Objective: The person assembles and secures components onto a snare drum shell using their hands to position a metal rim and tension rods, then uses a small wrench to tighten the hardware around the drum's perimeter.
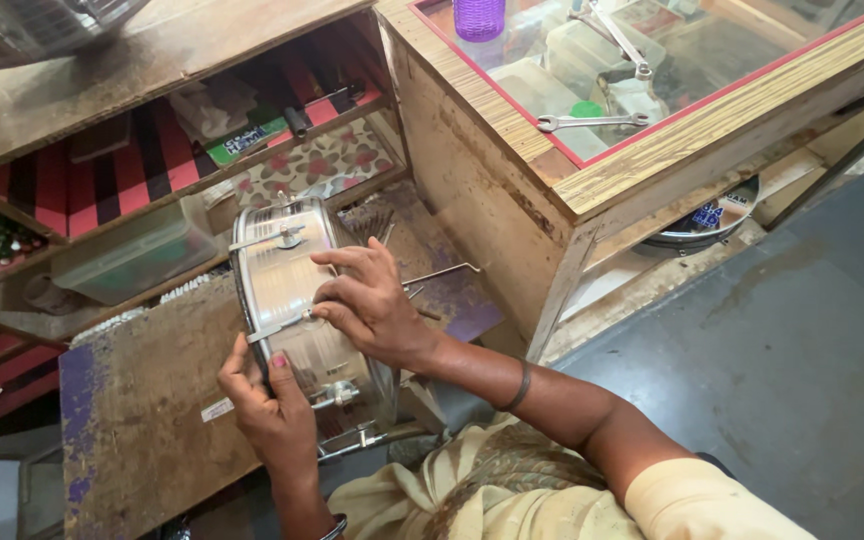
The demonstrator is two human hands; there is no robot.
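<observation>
The left hand (pixel 270 405) clasps the metal drum shell (pixel 304 318) on edge, steadying it on the worn wooden surface (pixel 142 420); the right hand (pixel 372 305) pinches its tension rod (pixel 277 326), grip clenched.

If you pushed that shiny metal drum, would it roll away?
Probably: the metal drum stands on its round edge on the wooden board, so it might roll. The left hand and right hand steady it. Its polished shell looks stiff and likely slippery.

Below me a worn wooden counter (pixel 142 420) with purple stains. Shelves (pixel 102 190) with striped lining on my left, a glass-topped case (pixel 652 150) on my right, grey concrete floor (pixel 792 350) beyond.
</observation>
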